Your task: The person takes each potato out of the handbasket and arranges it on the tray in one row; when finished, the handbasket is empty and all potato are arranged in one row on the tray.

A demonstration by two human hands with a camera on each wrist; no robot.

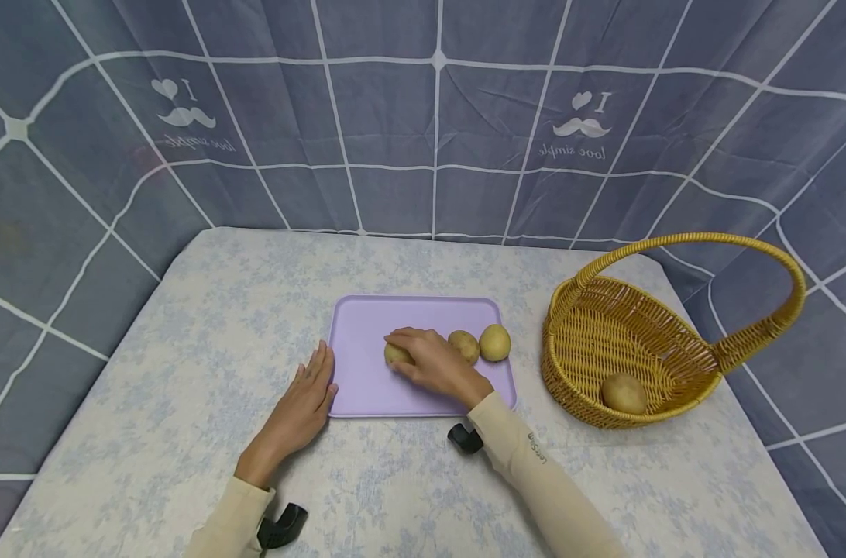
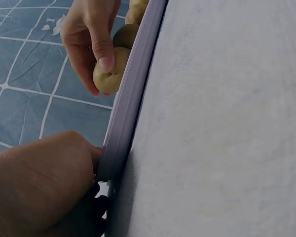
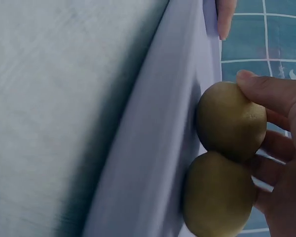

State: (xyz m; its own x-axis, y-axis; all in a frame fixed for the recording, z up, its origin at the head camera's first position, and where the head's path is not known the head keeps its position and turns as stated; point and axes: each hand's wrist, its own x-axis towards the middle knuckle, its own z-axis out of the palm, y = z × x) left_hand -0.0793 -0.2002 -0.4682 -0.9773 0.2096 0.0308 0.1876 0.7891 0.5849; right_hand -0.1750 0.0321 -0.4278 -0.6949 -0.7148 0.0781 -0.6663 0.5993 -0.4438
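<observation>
My right hand holds a potato low over the lilac tray. In the right wrist view the thumb lies on this potato, with the fingers behind it; a second potato sits right against it. Beside the hand, two potatoes show in the head view: a brownish one and a paler one by the tray's right rim. My left hand rests at the tray's left edge, fingers extended and thumb at the rim. The left wrist view shows the held potato from the side.
To the right of the tray stands a yellow wicker basket with a tall arched handle. One potato lies inside it. A floral cloth covers the table, and a grey checked curtain hangs behind.
</observation>
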